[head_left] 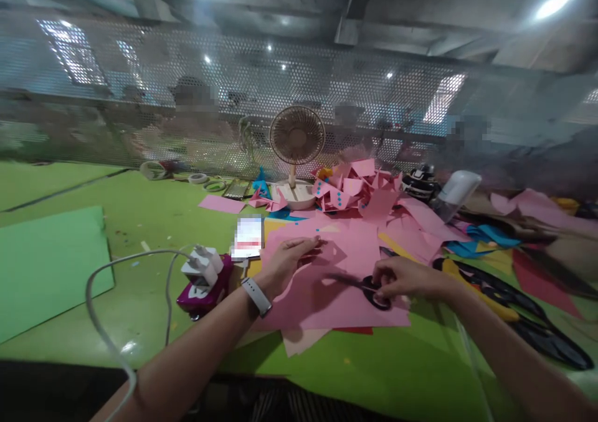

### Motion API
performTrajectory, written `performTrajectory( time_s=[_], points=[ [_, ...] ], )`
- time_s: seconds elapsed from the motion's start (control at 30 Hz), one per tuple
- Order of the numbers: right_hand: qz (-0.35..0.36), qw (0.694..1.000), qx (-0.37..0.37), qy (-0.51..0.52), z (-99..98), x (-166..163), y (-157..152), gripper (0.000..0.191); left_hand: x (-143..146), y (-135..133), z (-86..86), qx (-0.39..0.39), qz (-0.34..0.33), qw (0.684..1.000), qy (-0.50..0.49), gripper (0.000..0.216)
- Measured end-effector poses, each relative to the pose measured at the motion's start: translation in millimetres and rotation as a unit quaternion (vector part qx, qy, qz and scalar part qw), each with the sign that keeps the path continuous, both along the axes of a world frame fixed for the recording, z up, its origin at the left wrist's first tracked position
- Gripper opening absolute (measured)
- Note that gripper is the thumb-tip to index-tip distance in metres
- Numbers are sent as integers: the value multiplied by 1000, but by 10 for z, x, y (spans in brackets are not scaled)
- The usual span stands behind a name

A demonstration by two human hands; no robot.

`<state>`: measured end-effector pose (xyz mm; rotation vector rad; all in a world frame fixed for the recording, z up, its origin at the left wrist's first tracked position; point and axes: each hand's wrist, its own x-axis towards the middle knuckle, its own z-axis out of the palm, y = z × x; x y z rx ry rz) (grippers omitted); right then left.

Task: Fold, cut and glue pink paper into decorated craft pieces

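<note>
My left hand [294, 258], with a watch [256, 297] at its wrist, is over large pink paper sheets [303, 310]. Its fingers are curled together, thumb uppermost; whatever they pinch blends in with the pink beneath. To the right, my right hand [397, 277] grips dark-handled scissors [376, 294] by the finger loops. Their blades point left, toward my left hand, and are blurred. Around the sheets' lower edge, paler and red paper [352, 331] sticks out. A phone [247, 238] with a lit screen lies just left of the pink sheets.
Behind the sheets stand a small fan [298, 135] and a heap of folded pink paper [359, 185]. At left are plugs on a purple block [205, 282], a looping cable [91, 297] and a green sheet [51, 266]. Large yellow-black shears [509, 303] lie beside my right forearm.
</note>
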<state>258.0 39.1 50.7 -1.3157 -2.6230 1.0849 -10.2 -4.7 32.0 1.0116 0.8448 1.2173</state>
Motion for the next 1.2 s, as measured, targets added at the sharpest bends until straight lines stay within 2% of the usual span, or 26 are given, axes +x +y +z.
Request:
performTrajectory(
  time_s=[0.07, 0.17, 0.23, 0.37, 0.67, 0.93, 1.1, 1.2],
  points=[
    [-5, 998, -3, 59, 97, -86, -46, 29, 11, -16, 7, 4, -3, 1000, 10, 30],
    [-69, 976, -2, 207, 182, -350, -134, 32, 33, -48, 25, 10, -3, 999, 30, 30],
    [-98, 957, 1, 273, 184, -571, -178, 30, 43, -61, 23, 15, 0, 999, 38, 30],
    [-99, 931, -1, 350, 125, -911, -203, 28, 50, -61, -24, 25, 1, 1000, 13, 30],
    [-102, 928, -18, 358, 131, -1012, -221, 19, 74, -69, 0, 21, -9, 1000, -11, 32],
    [-111, 922, -36, 370, 61, -1015, -197, 21, 72, -40, -71, 18, -9, 1000, -4, 31],
    [-124, 918, -45, 374, 32, -971, -169, 19, 102, -71, -14, 6, -12, 1000, 23, 35],
    [-144, 910, -41, 388, -14, -934, -99, 19, 68, -83, 52, -7, 16, 997, 81, 40]
  ],
)
